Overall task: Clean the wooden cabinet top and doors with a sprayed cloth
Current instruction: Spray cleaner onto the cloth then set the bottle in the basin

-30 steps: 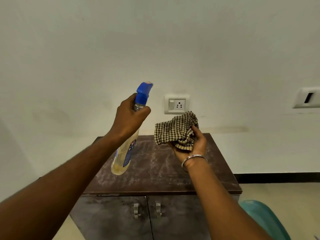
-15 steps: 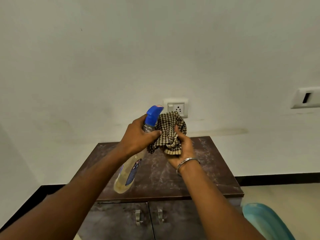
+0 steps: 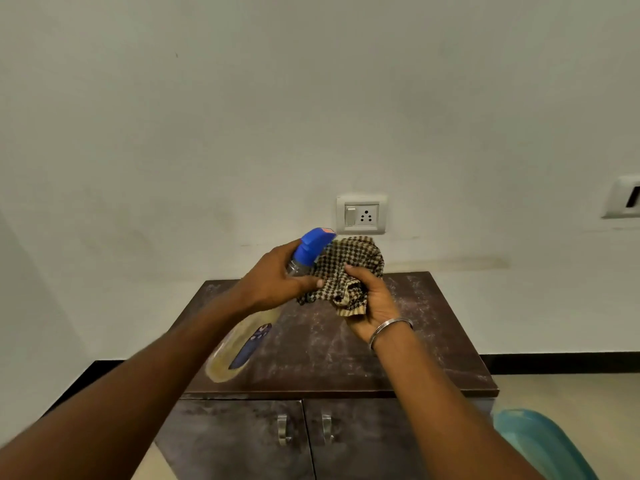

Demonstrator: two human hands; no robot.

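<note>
A dark wooden cabinet [image 3: 398,358] with a dusty, streaked top stands against the wall, its two doors [image 3: 242,441] shut below. My left hand [image 3: 277,282] grips the neck of a spray bottle [image 3: 242,348] with a blue nozzle [image 3: 313,245] and yellowish liquid. The nozzle points at a bunched checked cloth [image 3: 346,271] and almost touches it. My right hand [image 3: 374,303] holds the cloth from underneath, above the cabinet top. A metal bangle sits on my right wrist.
A switch and socket plate [image 3: 361,214] is on the wall just behind the cloth. Another wall plate [image 3: 623,199] sits at the far right. A teal plastic object [image 3: 543,445] stands at the cabinet's lower right. Two metal handles [image 3: 304,429] are on the doors.
My left hand has brought the bottle down and to the right until its nozzle meets the cloth. My right hand has shifted the cloth slightly left towards it.
</note>
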